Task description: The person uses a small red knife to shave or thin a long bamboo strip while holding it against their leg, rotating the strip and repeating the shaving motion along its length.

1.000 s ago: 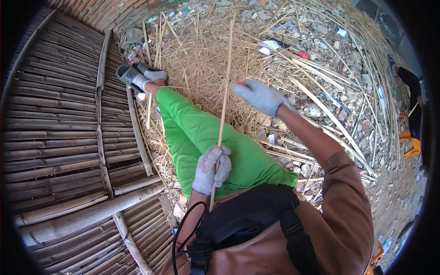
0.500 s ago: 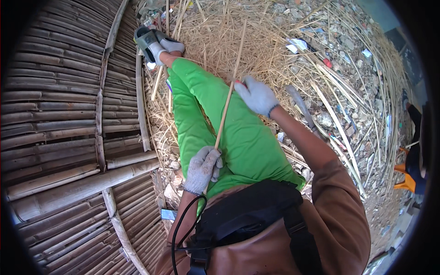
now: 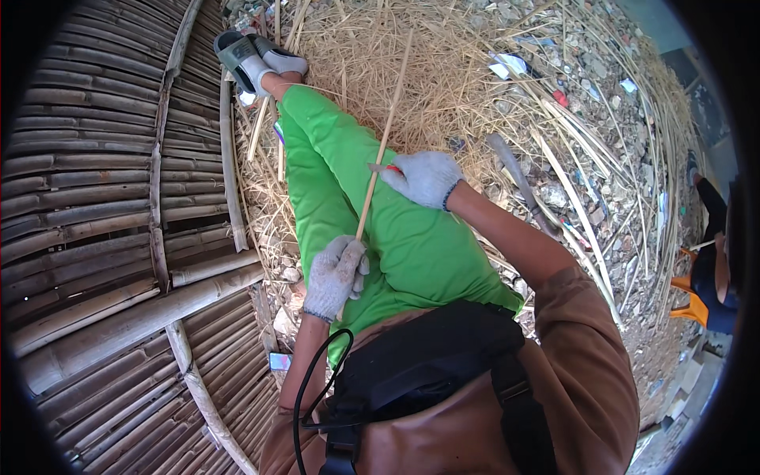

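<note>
A long thin bamboo strip (image 3: 387, 131) slants across my legs in green trousers (image 3: 419, 245), its far end over the straw. My left hand (image 3: 334, 279), in a pale work glove, is closed around the strip's near end. In my gloved right hand (image 3: 427, 178) is a small knife (image 3: 384, 168); a bit of red shows at its handle and the short blade lies against the strip. The fingers of that hand are curled, so most of the handle is hidden.
A slatted bamboo platform (image 3: 87, 198) fills the left side. Straw and shavings (image 3: 451, 63) cover the ground ahead. A large blade-like tool (image 3: 518, 178) and loose bamboo strips (image 3: 570, 190) lie at the right. Another person (image 3: 716, 269) is at the far right by an orange chair (image 3: 689, 301).
My right hand and the knife have come nearer along the strip, toward my left hand. The left hand still grips it, and the whole view has shifted slightly.
</note>
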The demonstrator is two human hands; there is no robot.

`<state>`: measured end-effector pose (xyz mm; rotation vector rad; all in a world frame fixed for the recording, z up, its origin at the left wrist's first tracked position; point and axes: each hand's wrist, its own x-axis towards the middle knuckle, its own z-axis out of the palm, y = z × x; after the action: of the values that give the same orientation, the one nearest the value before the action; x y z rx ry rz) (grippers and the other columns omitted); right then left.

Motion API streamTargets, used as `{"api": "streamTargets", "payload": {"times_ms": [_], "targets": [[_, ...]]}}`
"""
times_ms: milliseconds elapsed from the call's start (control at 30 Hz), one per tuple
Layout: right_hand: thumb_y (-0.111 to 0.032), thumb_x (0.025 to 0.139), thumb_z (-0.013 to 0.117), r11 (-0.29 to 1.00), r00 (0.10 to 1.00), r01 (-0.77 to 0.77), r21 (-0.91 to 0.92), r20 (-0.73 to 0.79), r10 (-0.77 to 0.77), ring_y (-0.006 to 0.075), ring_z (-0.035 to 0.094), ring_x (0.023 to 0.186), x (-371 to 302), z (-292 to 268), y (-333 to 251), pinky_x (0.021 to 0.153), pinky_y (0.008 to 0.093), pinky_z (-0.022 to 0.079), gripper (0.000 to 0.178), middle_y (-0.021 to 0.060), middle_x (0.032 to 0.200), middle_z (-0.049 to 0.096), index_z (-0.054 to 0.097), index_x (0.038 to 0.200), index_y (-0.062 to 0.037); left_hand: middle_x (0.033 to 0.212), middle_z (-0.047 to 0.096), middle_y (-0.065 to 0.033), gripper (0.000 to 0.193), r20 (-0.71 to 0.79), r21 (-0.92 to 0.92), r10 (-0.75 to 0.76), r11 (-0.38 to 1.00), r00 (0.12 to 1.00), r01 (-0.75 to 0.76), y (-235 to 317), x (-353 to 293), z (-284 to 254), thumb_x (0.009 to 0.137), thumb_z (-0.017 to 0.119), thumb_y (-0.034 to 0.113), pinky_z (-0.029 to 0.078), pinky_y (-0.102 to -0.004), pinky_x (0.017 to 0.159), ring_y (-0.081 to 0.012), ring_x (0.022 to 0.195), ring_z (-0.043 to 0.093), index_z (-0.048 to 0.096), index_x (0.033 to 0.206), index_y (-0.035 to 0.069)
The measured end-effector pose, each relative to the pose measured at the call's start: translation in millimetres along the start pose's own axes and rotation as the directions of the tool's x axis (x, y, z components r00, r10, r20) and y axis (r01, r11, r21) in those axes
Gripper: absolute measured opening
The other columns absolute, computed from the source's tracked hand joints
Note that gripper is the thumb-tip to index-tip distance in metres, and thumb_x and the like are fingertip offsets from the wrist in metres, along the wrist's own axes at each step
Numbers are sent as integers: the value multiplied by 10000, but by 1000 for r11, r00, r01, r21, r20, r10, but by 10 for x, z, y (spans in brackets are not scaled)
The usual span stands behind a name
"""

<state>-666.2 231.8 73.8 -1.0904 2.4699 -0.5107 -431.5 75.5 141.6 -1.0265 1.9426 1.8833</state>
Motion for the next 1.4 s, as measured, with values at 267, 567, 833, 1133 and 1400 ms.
{"api": "streamTargets", "payload": {"times_ms": [267,567,833,1133,1400], "targets": [[-688,1122,418,999,997,43,-32,-55,-45,457,792,831,-8,142,72,779,602,627,706,258,890,792,758,970,-89,775,667,-20,293,-19,-11,-116,993,993,115,-217,-603,-211,1153,609,292,455,-277,497,-98,551,581,718,1137,20],[-705,1119,408,999,1000,22,-31,-14,-23,457,791,839,-67,-6,-44,796,592,628,755,258,899,794,770,919,-74,774,661,-22,307,21,136,109,984,994,-111,-213,-496,-187,1149,605,288,479,-300,486,-113,548,590,673,1010,22],[-731,1123,369,1000,999,-10,-11,44,10,459,798,871,-22,-40,-91,839,582,637,825,274,935,801,820,952,-62,787,670,-34,306,63,66,67,995,996,-71,85,484,10,1152,601,307,492,-286,455,-103,526,574,676,1024,39],[-698,1122,391,999,999,34,-30,-4,-34,451,797,872,-25,93,24,809,605,625,750,257,932,801,787,1004,-72,758,645,-5,311,-7,80,-1,997,1000,2,103,-93,-89,1132,623,336,454,-273,447,-92,525,561,701,1029,53],[-639,1114,449,1000,1000,17,-13,-6,-17,453,798,899,-30,101,36,817,608,624,642,245,953,804,763,1009,-89,758,632,8,360,-30,102,-74,992,997,76,-331,-963,-492,1134,638,379,436,-255,483,-65,560,556,710,1051,36]]}}
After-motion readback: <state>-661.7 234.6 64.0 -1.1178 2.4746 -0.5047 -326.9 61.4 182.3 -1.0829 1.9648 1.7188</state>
